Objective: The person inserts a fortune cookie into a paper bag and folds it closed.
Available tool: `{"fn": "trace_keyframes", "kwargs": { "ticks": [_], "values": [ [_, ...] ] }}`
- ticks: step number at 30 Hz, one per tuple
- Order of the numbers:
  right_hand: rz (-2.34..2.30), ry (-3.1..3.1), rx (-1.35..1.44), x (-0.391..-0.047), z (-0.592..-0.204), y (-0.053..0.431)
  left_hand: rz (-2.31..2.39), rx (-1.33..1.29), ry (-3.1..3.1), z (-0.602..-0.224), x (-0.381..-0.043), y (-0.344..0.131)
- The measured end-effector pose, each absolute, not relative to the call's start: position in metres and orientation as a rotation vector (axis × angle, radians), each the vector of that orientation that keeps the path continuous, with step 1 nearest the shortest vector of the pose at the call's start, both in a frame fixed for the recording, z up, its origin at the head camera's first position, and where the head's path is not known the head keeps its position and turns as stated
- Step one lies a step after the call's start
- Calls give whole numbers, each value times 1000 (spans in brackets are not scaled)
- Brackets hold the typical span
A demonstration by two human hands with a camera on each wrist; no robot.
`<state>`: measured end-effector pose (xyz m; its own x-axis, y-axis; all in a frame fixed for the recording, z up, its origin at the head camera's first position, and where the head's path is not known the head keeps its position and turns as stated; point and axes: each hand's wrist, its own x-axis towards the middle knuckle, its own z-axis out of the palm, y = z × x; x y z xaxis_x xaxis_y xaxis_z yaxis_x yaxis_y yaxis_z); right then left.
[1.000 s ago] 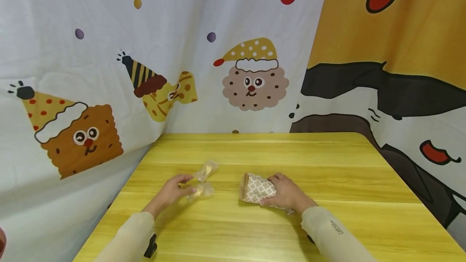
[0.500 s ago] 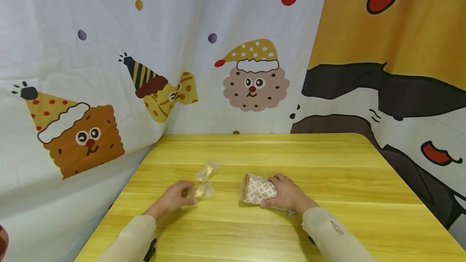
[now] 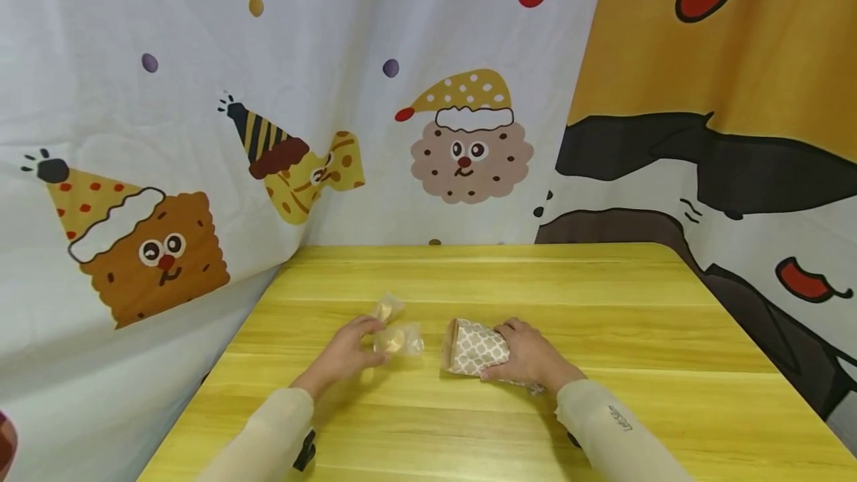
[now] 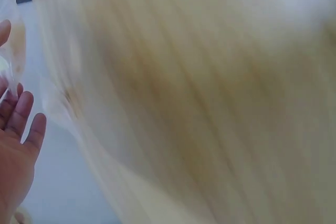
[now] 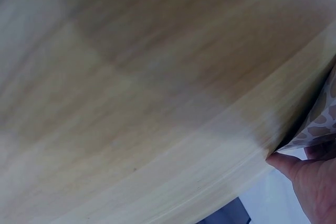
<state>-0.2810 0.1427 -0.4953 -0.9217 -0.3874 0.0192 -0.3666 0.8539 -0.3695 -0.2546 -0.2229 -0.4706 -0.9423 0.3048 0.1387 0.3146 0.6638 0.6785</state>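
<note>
In the head view my left hand [image 3: 345,352] pinches one end of a small clear packet [image 3: 402,338] with something round and yellowish inside, held just over the table. The left wrist view shows the hand [image 4: 18,153] and the packet [image 4: 18,45] at its left edge. A second clear packet [image 3: 386,309] lies behind, partly covered by the fingers. To the right, my right hand [image 3: 529,355] grips a beige paper bag [image 3: 479,346] with a white lattice pattern. The bag lies on its side, its mouth facing left toward the packet. In the right wrist view the thumb presses the bag [image 5: 319,116].
A yellow wood-grain table [image 3: 469,430] spreads under both hands. Behind it and along the left hangs a printed cloth [image 3: 348,36] with cartoon biscuits. A black strap piece [image 3: 304,450] shows below the left sleeve.
The left hand first reached to the nearer packet and took hold of it, then moved it right and slightly away, toward the bag. The right hand and bag stay in place.
</note>
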Motion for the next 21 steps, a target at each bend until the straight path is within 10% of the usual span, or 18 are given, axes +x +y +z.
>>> {"fn": "trace_keyframes", "kwargs": {
  "ticks": [21],
  "values": [
    [-576,2977,-629,-280,-496,142,-1019,-770,-2945,-478,-269,-144]
  ]
}}
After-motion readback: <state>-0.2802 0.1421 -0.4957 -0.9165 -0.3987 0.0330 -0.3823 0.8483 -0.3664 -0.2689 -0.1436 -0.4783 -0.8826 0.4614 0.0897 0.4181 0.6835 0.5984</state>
